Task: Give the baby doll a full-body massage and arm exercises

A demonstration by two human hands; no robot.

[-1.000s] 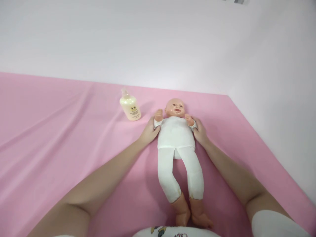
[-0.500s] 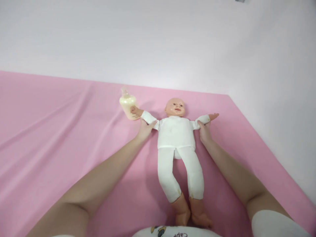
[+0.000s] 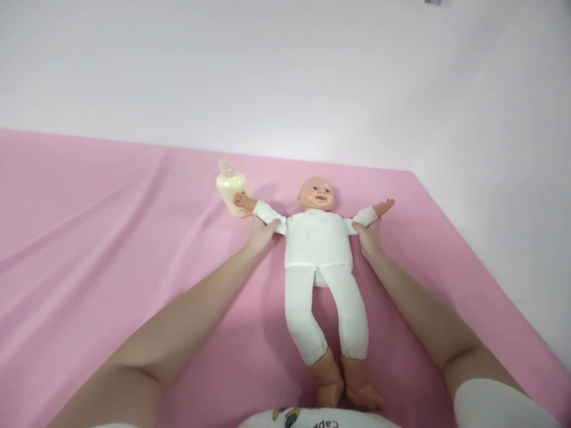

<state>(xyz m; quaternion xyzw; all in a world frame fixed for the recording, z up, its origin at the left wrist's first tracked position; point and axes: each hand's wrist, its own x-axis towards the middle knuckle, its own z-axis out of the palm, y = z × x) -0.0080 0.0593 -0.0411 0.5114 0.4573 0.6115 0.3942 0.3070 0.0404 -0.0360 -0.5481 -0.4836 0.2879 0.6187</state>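
A baby doll (image 3: pixel 318 241) with a white cloth body lies on its back, arms spread and feet toward me. My left hand (image 3: pixel 263 233) is closed around the doll's arm on the left, thumb on top and the other fingers hidden beneath. On the other side, my right hand (image 3: pixel 368 235) grips the opposite arm in the same way, its fingers mostly behind the sleeve. Just beyond my left hand is a pump bottle (image 3: pixel 231 185) of pale yellow liquid, partly covered by the doll's hand.
A pink sheet (image 3: pixel 111 238) with a few creases lies under the doll and the bottle. Past its far and right edges is a plain white surface (image 3: pixel 285 77). A small grey object (image 3: pixel 433 2) shows at the top edge.
Both my thumbs have shifted slightly along the doll's arms toward its shoulders. The doll's hands have tilted a little; its body and the bottle stay in place.
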